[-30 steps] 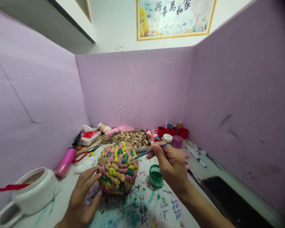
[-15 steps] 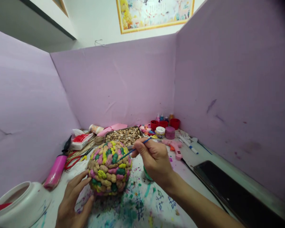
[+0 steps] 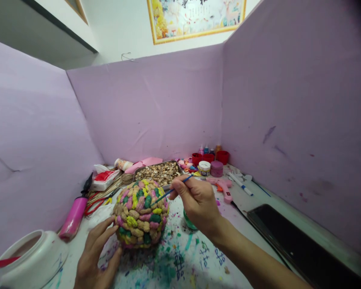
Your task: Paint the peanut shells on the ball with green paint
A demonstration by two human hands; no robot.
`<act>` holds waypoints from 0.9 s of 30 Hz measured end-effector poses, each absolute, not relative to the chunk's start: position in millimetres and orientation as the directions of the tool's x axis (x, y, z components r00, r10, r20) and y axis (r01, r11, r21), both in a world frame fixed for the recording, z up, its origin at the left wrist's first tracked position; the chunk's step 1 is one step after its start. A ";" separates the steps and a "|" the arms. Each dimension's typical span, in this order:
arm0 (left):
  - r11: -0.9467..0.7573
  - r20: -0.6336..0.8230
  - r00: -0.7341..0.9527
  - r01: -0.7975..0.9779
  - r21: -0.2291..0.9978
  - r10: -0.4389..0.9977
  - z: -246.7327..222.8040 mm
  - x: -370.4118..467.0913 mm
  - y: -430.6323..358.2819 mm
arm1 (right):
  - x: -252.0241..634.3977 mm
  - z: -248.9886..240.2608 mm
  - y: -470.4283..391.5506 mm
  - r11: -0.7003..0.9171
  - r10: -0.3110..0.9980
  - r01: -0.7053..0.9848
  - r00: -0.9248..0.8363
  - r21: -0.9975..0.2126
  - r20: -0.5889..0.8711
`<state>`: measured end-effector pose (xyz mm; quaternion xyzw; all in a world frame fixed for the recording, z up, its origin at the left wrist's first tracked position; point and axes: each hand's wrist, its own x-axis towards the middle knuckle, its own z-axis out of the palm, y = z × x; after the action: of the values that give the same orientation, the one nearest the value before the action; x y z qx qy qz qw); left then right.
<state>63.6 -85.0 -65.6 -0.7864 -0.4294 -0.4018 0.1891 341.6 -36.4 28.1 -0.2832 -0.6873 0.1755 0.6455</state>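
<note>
A ball covered in peanut shells [image 3: 140, 216] rests on the paint-stained table, its shells coloured pink, yellow and dark green among bare tan ones. My left hand [image 3: 98, 253] lies against its left side, fingers apart, fingertips touching the shells. In my right hand [image 3: 198, 200] a thin blue paintbrush [image 3: 171, 190] is pinched between thumb and fingers. The brush tip meets the upper right face of the ball, beside a dark green shell. Partly hidden behind my right wrist stands a small green paint pot [image 3: 189, 220].
A tray of shells [image 3: 159, 172] lies behind the ball. Paint jars [image 3: 216, 168], red cups [image 3: 222, 157] and a pink glue gun [image 3: 221, 186] stand right of it. At right lies a black phone [image 3: 289, 241]; at left, a pink pump [image 3: 74, 218], scissors [image 3: 96, 204] and a white jar [image 3: 33, 261].
The whole view has shifted slightly, with things sitting a little further right. Both hands keep nearly the same pose, and the brush tip stays at the same part of the ball.
</note>
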 end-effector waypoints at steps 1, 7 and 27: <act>-0.560 0.796 0.308 0.828 0.046 0.521 -65.5 63.7 -84.8 | 341.8 28.2 -36.0 0.784 0.606 0.165 0.001 -0.598 0.795; -0.566 0.793 0.317 0.823 0.043 0.520 -65.8 63.5 -85.6 | 343.6 30.9 -36.7 0.792 0.598 0.159 -0.004 -0.590 0.801; -0.608 0.793 0.348 0.793 0.036 0.500 -71.7 54.2 -86.7 | 347.0 32.3 -39.2 0.782 0.612 0.142 0.017 -0.607 0.791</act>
<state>54.2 -86.7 -71.7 -0.8007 -0.4038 -0.4038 0.1811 347.0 -39.2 32.3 -0.2781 -0.6779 0.1786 0.6567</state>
